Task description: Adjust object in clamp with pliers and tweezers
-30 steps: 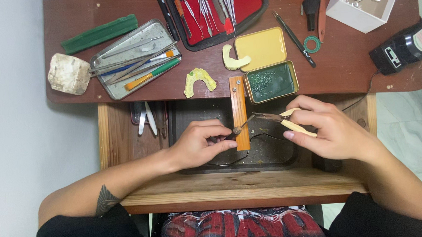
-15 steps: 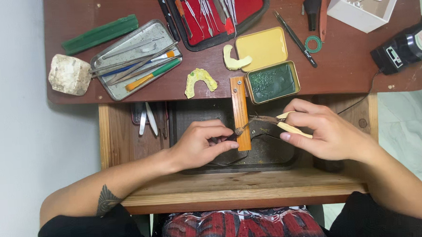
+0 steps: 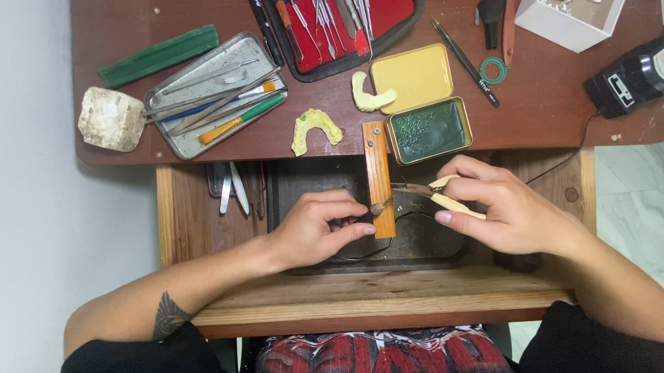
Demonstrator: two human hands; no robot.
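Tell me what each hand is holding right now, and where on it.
The right hand holds pliers by their pale handles. The left hand pinches something small against the wooden peg; what it is cannot be told.

A wooden peg (image 3: 378,178) is sticking out from the table (image 3: 555,114) edge between both hands; an open tin (image 3: 429,131) is sitting right of it, a tray (image 3: 217,94) lying far left.

At frame centre, the left hand (image 3: 315,229) pinches something small against an upright orange wooden bench peg (image 3: 379,180). The right hand (image 3: 504,211) grips cream-handled metal pliers (image 3: 431,195), tips at the peg
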